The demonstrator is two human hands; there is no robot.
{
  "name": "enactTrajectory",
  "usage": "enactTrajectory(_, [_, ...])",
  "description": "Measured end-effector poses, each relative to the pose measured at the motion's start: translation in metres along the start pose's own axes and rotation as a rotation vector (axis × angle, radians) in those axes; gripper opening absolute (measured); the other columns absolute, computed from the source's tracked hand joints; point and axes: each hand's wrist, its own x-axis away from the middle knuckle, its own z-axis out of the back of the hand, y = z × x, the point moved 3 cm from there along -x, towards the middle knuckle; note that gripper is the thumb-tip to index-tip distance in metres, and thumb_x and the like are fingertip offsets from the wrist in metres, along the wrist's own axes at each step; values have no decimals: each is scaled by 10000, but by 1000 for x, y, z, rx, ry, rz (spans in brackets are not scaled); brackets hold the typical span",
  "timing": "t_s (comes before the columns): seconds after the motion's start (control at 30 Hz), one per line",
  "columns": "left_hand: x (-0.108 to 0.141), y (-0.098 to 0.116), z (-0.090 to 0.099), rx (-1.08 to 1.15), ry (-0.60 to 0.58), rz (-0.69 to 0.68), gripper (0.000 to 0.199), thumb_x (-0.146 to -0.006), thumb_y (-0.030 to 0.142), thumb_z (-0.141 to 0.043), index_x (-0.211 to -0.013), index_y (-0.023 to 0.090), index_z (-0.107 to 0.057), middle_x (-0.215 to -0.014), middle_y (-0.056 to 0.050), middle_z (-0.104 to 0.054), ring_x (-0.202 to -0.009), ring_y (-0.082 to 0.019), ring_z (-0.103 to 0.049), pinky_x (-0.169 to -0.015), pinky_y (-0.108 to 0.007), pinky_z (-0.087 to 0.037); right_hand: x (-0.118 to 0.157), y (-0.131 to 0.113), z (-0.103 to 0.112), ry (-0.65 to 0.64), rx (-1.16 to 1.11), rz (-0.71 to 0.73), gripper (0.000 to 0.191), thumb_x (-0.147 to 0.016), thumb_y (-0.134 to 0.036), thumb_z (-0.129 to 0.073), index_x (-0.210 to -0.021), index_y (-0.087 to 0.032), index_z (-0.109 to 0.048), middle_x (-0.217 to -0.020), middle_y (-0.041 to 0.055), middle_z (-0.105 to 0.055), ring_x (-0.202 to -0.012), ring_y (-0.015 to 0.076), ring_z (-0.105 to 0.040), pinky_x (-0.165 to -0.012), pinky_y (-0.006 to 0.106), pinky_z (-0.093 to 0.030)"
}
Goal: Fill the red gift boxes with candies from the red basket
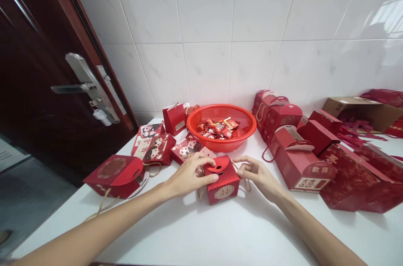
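Observation:
A small red gift box point(225, 192) with a round pale emblem on its front stands upright on the white table before me. My left hand point(191, 174) grips it at the upper left, thumb and fingers over the top flap, which has a dark hole in it. At the box's right side, my right hand point(260, 177) is closed in a pinch on the twisted rope handle point(247, 185). Part of the rope is hidden behind the fingers. Just behind the box sits a red plastic basket point(247, 131) holding wrapped candies point(217, 128).
Red patterned boxes point(159, 148) and a larger box with a rope handle point(115, 173) lie to the left. More red gift boxes point(299, 161) crowd the right, before a cardboard carton point(341, 106). A tiled wall point(208, 69) backs the table; a door point(40, 48) is at left.

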Motion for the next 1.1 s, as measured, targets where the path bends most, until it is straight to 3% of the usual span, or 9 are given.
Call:
enactTrajectory(0.17, [2, 3, 1, -87, -22, 44, 460, -868, 558, -607, -1205, 253, -671, -1115, -80, -611, -1059, -278, -574, -947, -431, -462, 0, -19, 16, 116, -171, 169, 300, -685, -372, -864, -899, -214, -724, -767, 5, -699, -732, 158, -655, -774, 337, -544])
enactTrajectory(0.37, [-1, 1, -2, -36, 10, 87, 470, -830, 554, -636, -1174, 236, -681, -1087, -79, -629, -994, -266, -587, -895, -412, -477, 4, -28, 30, 206, -107, 326, 217, -758, -442, -793, -798, -232, -759, -879, 54, -732, -803, 206, -667, -864, 434, -546])
enactTrajectory(0.57, [-4, 5, -2, 18, 62, 55, 419, -775, 499, -702, -1062, 194, -721, -1144, -105, -668, -1030, -276, -623, -876, -388, -502, 3, -37, 28, 161, -133, 351, 215, -770, -464, -763, -822, -267, -697, -916, 40, -741, -969, 254, -693, -971, 518, -518])
enactTrajectory(0.77, [-9, 17, 3, 13, 65, -8, 328, -745, 398, -717, -985, 178, -751, -1216, -120, -660, -1058, -282, -642, -920, -406, -503, 5, -51, 9, 73, -190, 325, 310, -760, -489, -742, -958, -261, -674, -1000, 63, -736, -946, 258, -706, -969, 518, -520])
enactTrajectory(0.83, [-10, 22, 8, 108, 63, 7, 359, -736, 395, -718, -1011, 164, -734, -1216, -127, -662, -960, -259, -672, -845, -391, -531, 7, -55, 2, 62, -191, 320, 357, -741, -469, -771, -1017, -259, -687, -1036, 66, -727, -859, 227, -695, -920, 480, -541])
enactTrajectory(0.93, [-10, 33, 15, 383, 6, 97, 511, -793, 490, -675, -1182, 161, -639, -1038, -111, -713, -810, -236, -696, -673, -356, -547, 9, -63, -7, 79, -130, 344, 363, -737, -445, -793, -1031, -253, -701, -1079, 65, -713, -760, 182, -653, -855, 427, -555])
enactTrajectory(1.0, [-9, 46, 22, 558, -33, 94, 564, -826, 529, -651, -1258, 174, -577, -1049, -113, -716, -932, -267, -703, -737, -377, -562, 11, -68, -13, 108, -57, 367, 345, -745, -438, -798, -1013, -244, -698, -1064, 63, -710, -769, 180, -647, -827, 403, -558])
enactTrajectory(1.1, [-6, 71, 32, 741, -71, -21, 538, -842, 540, -639, -1266, 218, -567, -1371, -126, -587, -1245, -309, -585, -987, -441, -512, 16, -77, -25, 151, 71, 402, 276, -772, -421, -791, -935, -224, -687, -967, 48, -706, -819, 189, -655, -780, 357, -556])
